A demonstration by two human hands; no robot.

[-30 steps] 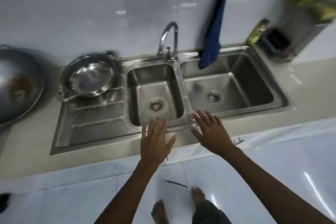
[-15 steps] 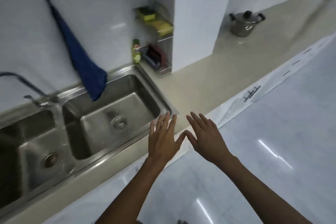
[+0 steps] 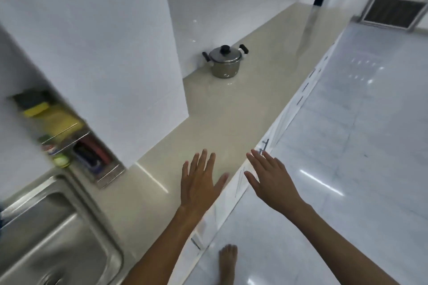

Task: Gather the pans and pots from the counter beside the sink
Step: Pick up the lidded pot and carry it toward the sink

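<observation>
So we see a small lidded steel pot with black handles (image 3: 225, 62) at the beige worktop's (image 3: 231, 118) back edge; left hand (image 3: 199, 184) and right hand (image 3: 273, 180) empty, fingers spread.

One lidded pot (image 3: 226, 62), one sink (image 3: 53, 233), two hands, one rack (image 3: 76, 143)

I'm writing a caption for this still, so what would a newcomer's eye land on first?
Probably the lidded stainless-steel pot with black handles and knob, standing alone on the beige countertop just past the white tiled pillar. Next come the two bare hands, left hand and right hand, spread open and empty over the counter's near edge. The steel sink fills the lower left corner.
</observation>
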